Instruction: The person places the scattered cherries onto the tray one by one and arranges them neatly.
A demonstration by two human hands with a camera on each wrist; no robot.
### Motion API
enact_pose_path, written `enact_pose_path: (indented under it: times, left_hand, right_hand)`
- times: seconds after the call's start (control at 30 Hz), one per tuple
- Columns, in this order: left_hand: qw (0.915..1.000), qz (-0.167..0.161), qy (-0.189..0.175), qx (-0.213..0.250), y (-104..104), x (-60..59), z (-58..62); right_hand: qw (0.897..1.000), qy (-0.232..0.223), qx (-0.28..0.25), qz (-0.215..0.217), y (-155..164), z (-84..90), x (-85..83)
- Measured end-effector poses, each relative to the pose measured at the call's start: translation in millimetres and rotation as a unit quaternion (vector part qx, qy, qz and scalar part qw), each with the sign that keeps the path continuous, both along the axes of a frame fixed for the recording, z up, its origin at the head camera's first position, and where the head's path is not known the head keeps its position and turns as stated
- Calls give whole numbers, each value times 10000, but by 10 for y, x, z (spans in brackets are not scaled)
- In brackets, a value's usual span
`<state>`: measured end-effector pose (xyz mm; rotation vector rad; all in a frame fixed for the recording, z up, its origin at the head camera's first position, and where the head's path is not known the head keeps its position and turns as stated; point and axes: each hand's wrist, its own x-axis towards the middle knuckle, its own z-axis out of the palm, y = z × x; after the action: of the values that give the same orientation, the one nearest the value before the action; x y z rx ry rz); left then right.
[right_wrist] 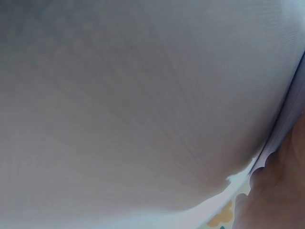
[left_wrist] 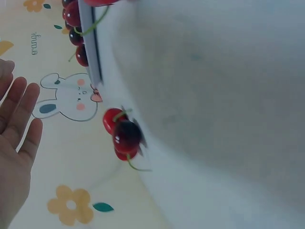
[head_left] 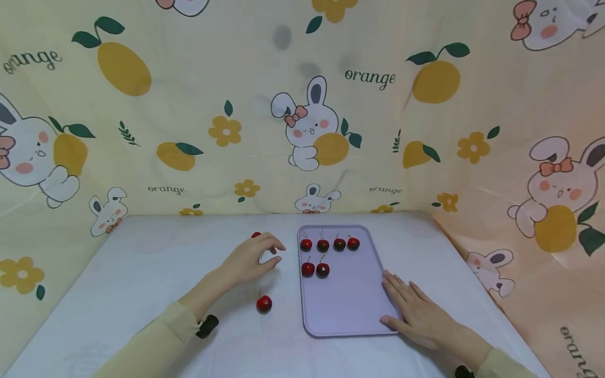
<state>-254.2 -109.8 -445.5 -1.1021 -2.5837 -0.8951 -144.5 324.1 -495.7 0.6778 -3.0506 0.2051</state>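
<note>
Left of the flat lilac plastic tray point(head_left: 352, 310), the left hand point(head_left: 250, 261) hovers over loose red cherries point(left_wrist: 121, 135) on the white table point(head_left: 142, 273), fingers loosely curled, holding nothing I can see. The right hand point(head_left: 416, 310) lies flat, fingers straight, on the tray's near right edge. Pinching one stem gently would serve best, I'd judge.

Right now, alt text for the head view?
A left hand reaches over loose cherries on a white table, beside a lilac tray holding six cherries. The right hand lies flat on the tray's right edge.
</note>
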Motion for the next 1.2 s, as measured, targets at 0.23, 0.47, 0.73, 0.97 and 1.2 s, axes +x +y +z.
enact_pose_path:
  times: [0.23,0.47,0.73,0.97,1.2]
  left_hand:
    - [9994,201,-182,-228,-179,131,-39]
    - [9992,30,-186,-350,-330,248,-98]
    - [9962,-192,-439,-729,-411,418,-147]
    - [9930,-427,-484,-984,-405,539,-172]
    - [9898,-482,-468,-1255,-387,583,-229]
  right_hand:
    - [9999,-96,32,-31,4,14,-12]
    - [10000,-46,57,6,12,20,-22]
    - [9999,68,98,85,7,37,-21]
    - [9999,82,119,69,-4,45,-12]
    - [10000,-43,70,33,-13,71,-17]
